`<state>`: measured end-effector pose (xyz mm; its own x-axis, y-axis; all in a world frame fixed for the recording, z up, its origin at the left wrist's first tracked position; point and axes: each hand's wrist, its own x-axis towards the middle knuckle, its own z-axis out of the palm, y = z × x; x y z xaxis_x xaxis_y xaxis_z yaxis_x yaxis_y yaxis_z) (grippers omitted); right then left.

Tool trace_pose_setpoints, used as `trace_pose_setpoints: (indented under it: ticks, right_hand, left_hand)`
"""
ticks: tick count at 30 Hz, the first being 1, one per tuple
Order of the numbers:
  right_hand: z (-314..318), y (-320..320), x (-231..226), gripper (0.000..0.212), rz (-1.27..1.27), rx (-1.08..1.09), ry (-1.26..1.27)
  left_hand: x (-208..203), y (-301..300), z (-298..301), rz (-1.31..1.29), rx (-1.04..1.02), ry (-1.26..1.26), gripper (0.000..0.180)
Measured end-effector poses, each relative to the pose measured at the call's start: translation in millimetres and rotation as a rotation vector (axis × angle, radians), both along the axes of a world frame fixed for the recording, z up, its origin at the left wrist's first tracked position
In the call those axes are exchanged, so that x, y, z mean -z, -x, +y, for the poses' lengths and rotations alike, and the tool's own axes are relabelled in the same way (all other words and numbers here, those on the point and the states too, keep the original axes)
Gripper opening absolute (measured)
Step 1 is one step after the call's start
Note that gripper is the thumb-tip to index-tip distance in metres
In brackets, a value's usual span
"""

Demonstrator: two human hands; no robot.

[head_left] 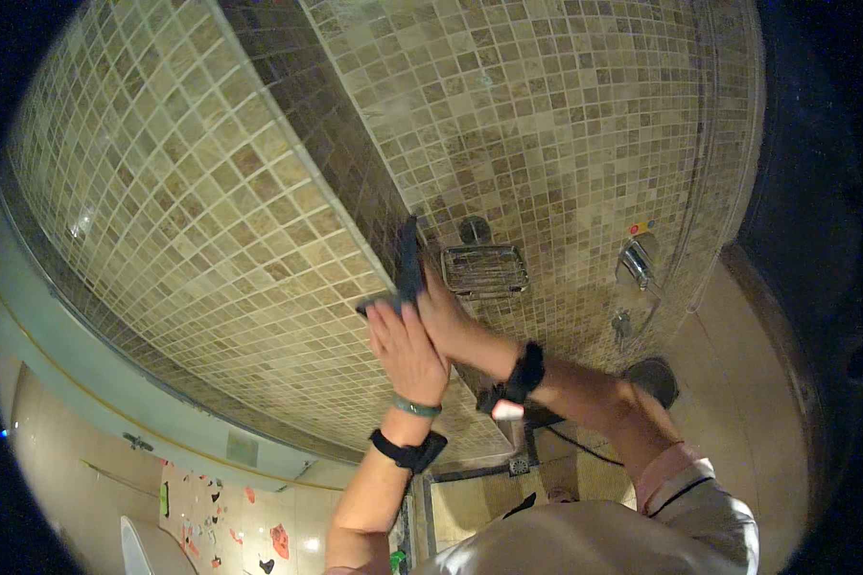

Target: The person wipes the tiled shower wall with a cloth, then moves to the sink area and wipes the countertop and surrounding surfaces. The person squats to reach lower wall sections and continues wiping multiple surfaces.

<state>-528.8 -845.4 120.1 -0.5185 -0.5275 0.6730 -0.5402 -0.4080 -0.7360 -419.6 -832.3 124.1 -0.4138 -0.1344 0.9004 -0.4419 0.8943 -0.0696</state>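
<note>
A dark cloth (409, 265) is folded over the edge of a tiled partition (288, 144) in the middle of the view. My left hand (412, 356) presses its near end, the fingers bent over the cloth at the corner of the edge. Just to the right, my right hand (448, 321) grips the cloth from the other side, and its fingertips are partly hidden behind the fabric. The two hands touch each other. A green bangle (417, 407) and a black strap (408, 450) circle my left wrist; another black strap (523, 374) is on my right.
Beside my right hand a metal soap rack (484, 270) juts from the mosaic wall (537, 115). Farther right are a chrome shower tap (635, 264) and a small valve (621, 324). A pale glass panel (163, 398) curves along the left. Red and dark patterns mark the floor (249, 522) below.
</note>
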Motion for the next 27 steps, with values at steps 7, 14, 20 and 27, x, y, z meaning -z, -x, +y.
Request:
trace_pose_setpoints:
  ticks: [7,14,20,27]
  right_hand:
    - [46,-29,110,0.042,-0.364,-0.24,-0.246]
    - [14,18,59,0.04,-0.29,-0.324,-0.15]
    - [16,29,61,0.045,-0.245,-0.203,-0.274]
    - [40,-4,197,0.052,-0.526,-0.206,-0.436]
  left_hand:
    - [132,-21,20,-0.194,-0.131,-0.295,0.058]
    - [62,10,12,-0.077,-0.166,-0.122,0.07]
    - [56,22,7,-0.027,-0.239,-0.06,0.066]
    - [129,-1,31,-0.136,-0.259,-0.274,0.061]
